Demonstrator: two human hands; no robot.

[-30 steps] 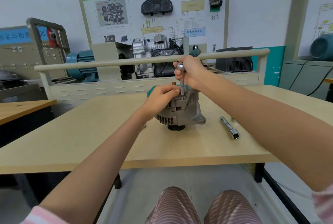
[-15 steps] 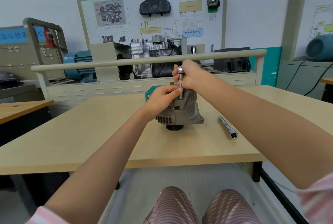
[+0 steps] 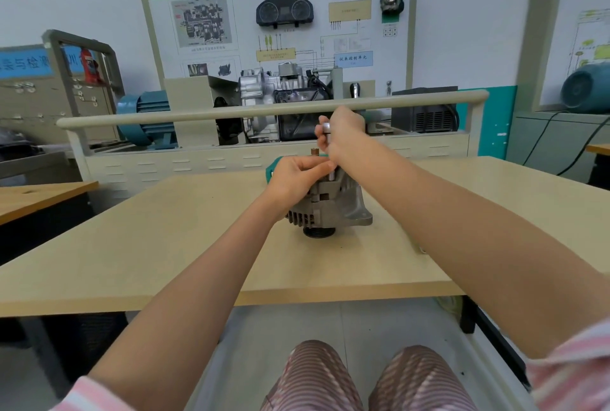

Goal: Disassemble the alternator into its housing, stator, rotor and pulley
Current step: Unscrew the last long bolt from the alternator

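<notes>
Table [image 3: 165,245]: pale wooden top; the alternator stands near its middle, toward the far edge.
Alternator [image 3: 333,204]: still in one piece, grey finned housing upright, the dark pulley [image 3: 318,231] underneath against the tabletop. It has kept the same place and stance over the last second.
Right hand [image 3: 346,133]: fingers clenched round the top of a socket driver [image 3: 326,128], above the housing. Its grip and height look much as they did a second ago; a green handle end that showed behind the knuckles then is now hidden.
Left hand [image 3: 293,176]: rests on the housing's upper left, fingertips pinching the driver's shaft just above the casting, as before.
Driver shaft [image 3: 331,176]: stands near vertical, its lower end on the top of the housing.
Extension bar: lay on the table to the right a second ago; the right forearm now covers that spot.
Meaning: probably a housing fastener is being worked loose; nothing has separated yet, so the task is at an early step.
</notes>
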